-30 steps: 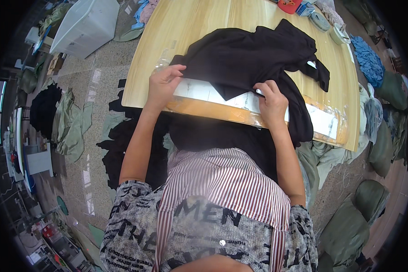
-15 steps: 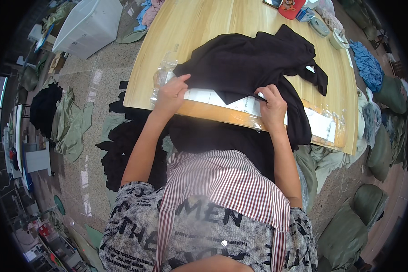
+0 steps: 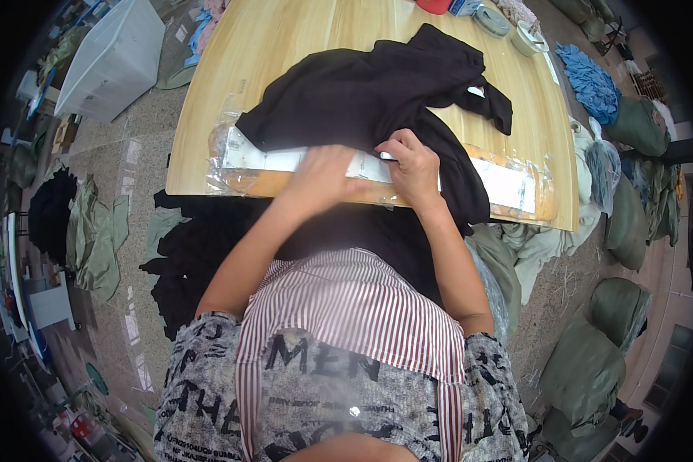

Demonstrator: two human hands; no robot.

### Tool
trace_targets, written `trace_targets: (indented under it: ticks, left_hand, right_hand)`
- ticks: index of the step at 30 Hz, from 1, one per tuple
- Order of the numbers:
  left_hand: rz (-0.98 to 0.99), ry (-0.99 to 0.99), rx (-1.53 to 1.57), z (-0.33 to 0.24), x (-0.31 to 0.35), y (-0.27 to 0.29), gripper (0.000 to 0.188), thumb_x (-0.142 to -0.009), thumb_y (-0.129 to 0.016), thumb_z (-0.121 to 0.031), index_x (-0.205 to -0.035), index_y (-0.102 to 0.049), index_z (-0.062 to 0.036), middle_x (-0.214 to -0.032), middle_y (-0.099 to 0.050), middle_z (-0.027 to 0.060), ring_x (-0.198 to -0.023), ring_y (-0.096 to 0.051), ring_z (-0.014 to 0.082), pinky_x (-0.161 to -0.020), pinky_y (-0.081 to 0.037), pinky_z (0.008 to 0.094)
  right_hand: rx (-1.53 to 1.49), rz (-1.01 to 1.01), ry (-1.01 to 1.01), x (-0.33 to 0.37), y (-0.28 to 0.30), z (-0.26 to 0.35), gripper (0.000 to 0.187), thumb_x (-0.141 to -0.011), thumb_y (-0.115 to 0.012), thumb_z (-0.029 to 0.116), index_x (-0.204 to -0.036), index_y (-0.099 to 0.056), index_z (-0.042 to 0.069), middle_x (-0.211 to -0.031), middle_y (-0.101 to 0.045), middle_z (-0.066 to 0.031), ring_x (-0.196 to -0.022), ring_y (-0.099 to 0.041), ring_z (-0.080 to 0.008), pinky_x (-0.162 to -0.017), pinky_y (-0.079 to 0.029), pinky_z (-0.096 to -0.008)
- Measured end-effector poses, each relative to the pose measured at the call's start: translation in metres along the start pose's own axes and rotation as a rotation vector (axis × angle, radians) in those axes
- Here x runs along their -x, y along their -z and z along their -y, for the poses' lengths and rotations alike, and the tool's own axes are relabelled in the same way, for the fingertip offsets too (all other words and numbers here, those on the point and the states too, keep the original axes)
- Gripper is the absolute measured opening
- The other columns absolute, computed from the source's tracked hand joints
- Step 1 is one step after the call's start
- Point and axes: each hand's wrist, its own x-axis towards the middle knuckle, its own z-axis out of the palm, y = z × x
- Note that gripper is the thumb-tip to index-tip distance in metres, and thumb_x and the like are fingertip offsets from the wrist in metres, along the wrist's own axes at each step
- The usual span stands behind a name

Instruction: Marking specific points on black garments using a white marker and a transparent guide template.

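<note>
A black garment lies spread over the wooden table, its near edge resting on white paper strips taped along the table's front edge. My right hand is closed at that edge, with a small white stick-like piece showing between finger and thumb. Whether it also grips the cloth I cannot tell. My left hand is over the paper strip, close to the right one, slightly blurred. Its thumb stands apart from the stretched fingers, and nothing shows in it. Part of the garment hangs down past my right wrist.
The wooden table has a bowl and a round grey tin at its far right. A white bin stands on the floor at left. Black cloth is heaped below the front edge; stuffed green sacks lie at right.
My left hand has left the garment's left corner and moved right along the edge, toward my right hand. The right hand still pinches the white piece. The whole view has shifted somewhat.
</note>
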Motion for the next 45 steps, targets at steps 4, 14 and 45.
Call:
trace_targets:
  ticks: [4,14,45]
  left_hand:
    - [0.066,0.083,-0.081,0.006,-0.001,-0.006,0.055,-0.078,-0.068,-0.045,-0.109,-0.06,-0.0005,-0.102,-0.065,0.0185,-0.1,-0.061,0.0349,-0.09,-0.044,0.0466]
    - [-0.238,0.041,-0.115,-0.019,0.027,-0.023,0.068,-0.075,-0.073,-0.037,-0.131,-0.05,-0.0071,-0.144,-0.036,0.0211,-0.138,-0.028,0.0385,-0.108,-0.025,0.0552]
    - [-0.109,0.036,-0.061,-0.018,0.032,-0.022,0.087,-0.065,-0.077,-0.05,-0.131,-0.048,-0.0021,-0.143,-0.034,0.0274,-0.138,-0.025,0.0424,-0.11,-0.021,0.0563]
  right_hand:
    - [0.122,0.022,0.081,0.002,0.002,0.003,0.024,-0.06,-0.065,-0.006,-0.077,-0.067,0.011,-0.079,-0.059,-0.0008,-0.065,-0.062,-0.0207,-0.056,-0.05,-0.0325]
    - [0.109,0.023,0.074,0.005,0.005,-0.003,0.011,-0.069,-0.063,0.005,-0.077,-0.066,0.013,-0.083,-0.06,-0.0013,-0.059,-0.062,-0.0214,-0.053,-0.051,-0.0325]
    - [-0.496,0.078,-0.608,-0.031,-0.029,0.043,0.019,-0.085,-0.065,0.019,-0.084,-0.064,0.001,-0.077,-0.068,-0.0097,-0.059,-0.064,-0.0174,-0.056,-0.048,-0.0289]
